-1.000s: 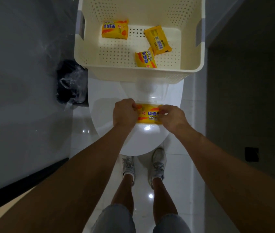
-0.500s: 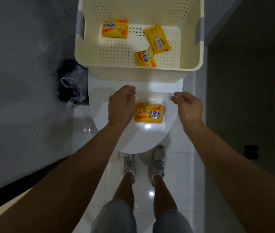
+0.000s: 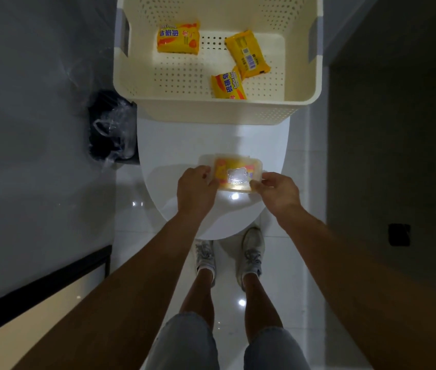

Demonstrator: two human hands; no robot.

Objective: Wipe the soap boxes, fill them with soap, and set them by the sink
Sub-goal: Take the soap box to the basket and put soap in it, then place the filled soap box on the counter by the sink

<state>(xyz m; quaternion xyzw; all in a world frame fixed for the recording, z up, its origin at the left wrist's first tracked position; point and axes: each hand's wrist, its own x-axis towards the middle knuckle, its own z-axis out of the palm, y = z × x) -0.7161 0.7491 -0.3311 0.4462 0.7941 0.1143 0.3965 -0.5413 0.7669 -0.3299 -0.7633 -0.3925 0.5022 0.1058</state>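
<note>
The clear plastic soap box [image 3: 234, 172] w/ a yellow wrapped soap bar [image 3: 223, 169] inside sits on the closed white toilet lid [image 3: 184, 148], right in front of the person. Looks light and stiff, prob thin brittle plastic, and glossy so likely slippery, esp if damp from wiping. The see-through lid looks like it's going on, can't tell if it's seated yet. I'd grip it by the short ends, not the top, so the lid doesn't pop or flex.

Left hand [image 3: 195, 189] has fingers curled on the box's left end; right hand [image 3: 275, 189] pinches the right end w/ thumb and fingertips. Both forearms reach straight fwd and down, wrists about level.

Three more yellow packs [image 3: 178, 37] lie in the cream perforated basket [image 3: 211, 108] behind, on the tank end.
</note>
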